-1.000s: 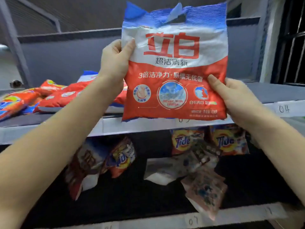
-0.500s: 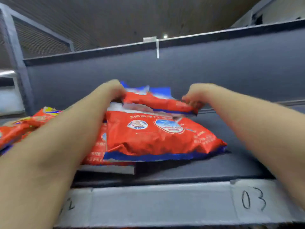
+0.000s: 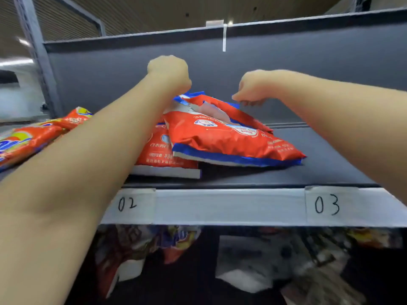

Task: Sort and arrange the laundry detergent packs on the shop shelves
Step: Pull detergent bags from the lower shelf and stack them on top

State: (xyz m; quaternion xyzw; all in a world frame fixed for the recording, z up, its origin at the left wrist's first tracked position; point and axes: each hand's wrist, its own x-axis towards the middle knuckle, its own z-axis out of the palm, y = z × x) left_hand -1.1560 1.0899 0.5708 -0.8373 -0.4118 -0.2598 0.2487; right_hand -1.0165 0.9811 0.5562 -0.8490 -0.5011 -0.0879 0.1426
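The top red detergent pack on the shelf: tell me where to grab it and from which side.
Grip the top red detergent pack by its near blue-edged seam, coming from the front of the shelf. That seam overhangs the pack below and faces the aisle, flat and thin enough for fingers to pinch. The far end lies crumpled under both hands, left hand and right hand.

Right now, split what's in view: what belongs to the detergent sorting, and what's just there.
Job:
red-and-blue plastic detergent pack on top
red pack beneath it
orange packs at left
left hand
right hand

Just there:
paper label 02
paper label 03
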